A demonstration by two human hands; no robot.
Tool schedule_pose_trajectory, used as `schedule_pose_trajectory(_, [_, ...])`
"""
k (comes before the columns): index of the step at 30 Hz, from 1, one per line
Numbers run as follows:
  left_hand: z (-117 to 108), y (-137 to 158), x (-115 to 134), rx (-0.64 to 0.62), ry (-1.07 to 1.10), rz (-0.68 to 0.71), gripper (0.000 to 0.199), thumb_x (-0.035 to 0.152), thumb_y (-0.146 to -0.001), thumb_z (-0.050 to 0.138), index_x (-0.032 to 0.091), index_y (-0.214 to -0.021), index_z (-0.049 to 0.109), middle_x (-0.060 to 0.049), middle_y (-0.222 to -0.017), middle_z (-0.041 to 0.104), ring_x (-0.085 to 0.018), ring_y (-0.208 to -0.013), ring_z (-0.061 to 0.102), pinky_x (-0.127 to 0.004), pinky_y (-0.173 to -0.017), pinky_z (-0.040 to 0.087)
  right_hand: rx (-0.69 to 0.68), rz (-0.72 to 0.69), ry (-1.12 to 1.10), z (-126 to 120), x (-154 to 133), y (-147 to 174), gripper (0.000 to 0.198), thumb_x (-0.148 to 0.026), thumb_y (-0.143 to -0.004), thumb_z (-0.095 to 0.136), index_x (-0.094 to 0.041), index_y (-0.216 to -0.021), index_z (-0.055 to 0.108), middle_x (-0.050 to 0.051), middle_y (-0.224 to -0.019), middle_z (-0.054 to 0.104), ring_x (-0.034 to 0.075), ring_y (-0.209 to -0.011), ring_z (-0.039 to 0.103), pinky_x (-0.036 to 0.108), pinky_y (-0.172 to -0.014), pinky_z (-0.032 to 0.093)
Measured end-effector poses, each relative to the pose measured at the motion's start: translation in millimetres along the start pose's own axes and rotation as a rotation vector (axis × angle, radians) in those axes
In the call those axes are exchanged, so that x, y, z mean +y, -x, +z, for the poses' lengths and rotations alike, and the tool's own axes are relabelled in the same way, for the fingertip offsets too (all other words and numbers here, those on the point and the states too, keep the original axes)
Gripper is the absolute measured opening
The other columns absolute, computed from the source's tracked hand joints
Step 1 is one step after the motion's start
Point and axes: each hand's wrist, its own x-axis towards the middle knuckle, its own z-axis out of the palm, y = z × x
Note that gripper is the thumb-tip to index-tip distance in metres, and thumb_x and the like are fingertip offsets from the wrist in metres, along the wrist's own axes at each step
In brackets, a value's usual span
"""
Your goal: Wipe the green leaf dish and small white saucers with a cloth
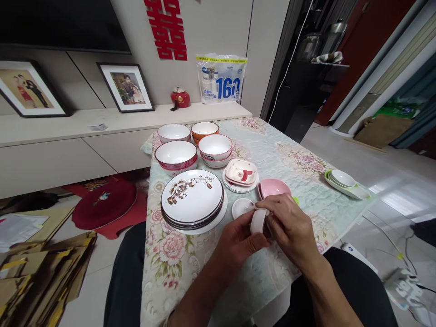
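Observation:
Both hands meet over the near part of the table around a small white dish (pixel 259 221), which is tipped up on its side. My left hand (pixel 240 240) grips it from the left, with the thumb along its lower edge. From the right, my right hand (pixel 291 222) closes its fingers on the dish's far side, partly hiding it. Just beyond the fingers lies another small white dish (pixel 241 206). Pink bowls (pixel 276 187) sit behind my right hand. Square dishes with a red-scarfed figure (pixel 241 171) rest on round white plates (pixel 226 184).
Flower-patterned plates (pixel 194 195) are stacked at the left, with bowls (pixel 175 153) behind them. At the right edge of the flowered tablecloth (pixel 303 159) stands a long dish (pixel 354 191) with small bowls (pixel 342 178). A red stool (pixel 105 202) is on the floor at left.

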Motion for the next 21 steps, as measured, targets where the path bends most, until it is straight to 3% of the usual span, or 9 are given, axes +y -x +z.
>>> schedule_pose_trajectory(2, [-3,0,-3,0.014,-0.035,0.021,0.058,0.038,-0.075,0.085,0.018,-0.127,0.068,-0.005,-0.095,0.069,-0.017,-0.086,0.061,-0.029,-0.082,0.049,-0.051,0.117,-0.125,-1,4,0,0.024,-0.010,-0.096,0.052,-0.021,-0.110,0.068,0.006,-0.097,0.067,0.020,-0.092,0.063,0.033,-0.077,0.051])
schedule_pose_trajectory(4, [-5,0,-8,0.045,-0.045,0.030,0.072,0.036,-0.073,0.087,0.023,-0.137,0.059,-0.009,-0.116,0.068,-0.020,-0.097,0.063,-0.032,-0.087,0.050,-0.113,0.215,-0.213,-1,7,0,0.022,-0.012,-0.096,0.053,-0.023,-0.106,0.069,0.004,-0.096,0.068,0.018,-0.088,0.065,0.031,-0.075,0.052])
schedule_pose_trajectory(7, [-5,0,-12,0.035,-0.011,0.020,0.083,0.032,-0.072,0.088,0.028,-0.146,0.049,-0.011,-0.142,0.057,-0.027,-0.120,0.059,-0.037,-0.097,0.048,-0.100,0.217,-0.175,1,9,2,0.022,-0.012,-0.096,0.053,-0.023,-0.105,0.069,0.004,-0.095,0.068,0.019,-0.088,0.064,0.033,-0.076,0.052])
schedule_pose_trajectory(10, [-2,0,-8,-0.026,-0.021,-0.018,0.067,0.034,-0.079,0.083,0.022,-0.139,0.056,-0.011,-0.130,0.064,-0.028,-0.119,0.059,-0.038,-0.099,0.048,-0.025,0.078,-0.003,4,5,3,0.023,-0.010,-0.096,0.050,-0.020,-0.106,0.068,0.007,-0.096,0.067,0.023,-0.092,0.060,0.037,-0.079,0.050])
schedule_pose_trajectory(12, [0,0,-3,-0.003,-0.059,-0.045,0.051,0.042,-0.084,0.076,0.016,-0.126,0.065,-0.010,-0.112,0.068,-0.026,-0.104,0.064,-0.038,-0.091,0.051,-0.018,-0.011,0.092,5,0,3,0.023,-0.008,-0.096,0.050,-0.018,-0.107,0.068,0.010,-0.096,0.066,0.023,-0.089,0.057,0.037,-0.075,0.049])
schedule_pose_trajectory(15, [2,1,1,0.055,-0.080,-0.061,0.045,0.047,-0.087,0.071,0.012,-0.114,0.071,-0.007,-0.093,0.068,-0.021,-0.085,0.063,-0.035,-0.079,0.053,-0.025,-0.071,0.141,5,-4,1,0.025,-0.005,-0.095,0.051,-0.016,-0.109,0.068,0.011,-0.097,0.066,0.022,-0.085,0.054,0.036,-0.071,0.047])
schedule_pose_trajectory(18, [0,1,0,0.050,-0.055,-0.018,0.045,0.042,-0.083,0.077,0.014,-0.118,0.071,-0.006,-0.092,0.068,-0.019,-0.085,0.062,-0.033,-0.081,0.051,-0.034,-0.019,0.036,5,-1,0,0.025,-0.007,-0.096,0.051,-0.017,-0.112,0.067,0.010,-0.099,0.066,0.022,-0.091,0.058,0.036,-0.076,0.049])
schedule_pose_trajectory(21, [-5,1,-8,0.069,-0.052,0.029,0.065,0.038,-0.075,0.085,0.020,-0.133,0.063,-0.009,-0.112,0.070,-0.023,-0.097,0.064,-0.036,-0.090,0.050,-0.092,0.125,-0.138,5,7,0,0.024,-0.010,-0.097,0.052,-0.021,-0.111,0.067,0.006,-0.098,0.067,0.020,-0.093,0.062,0.034,-0.078,0.051])
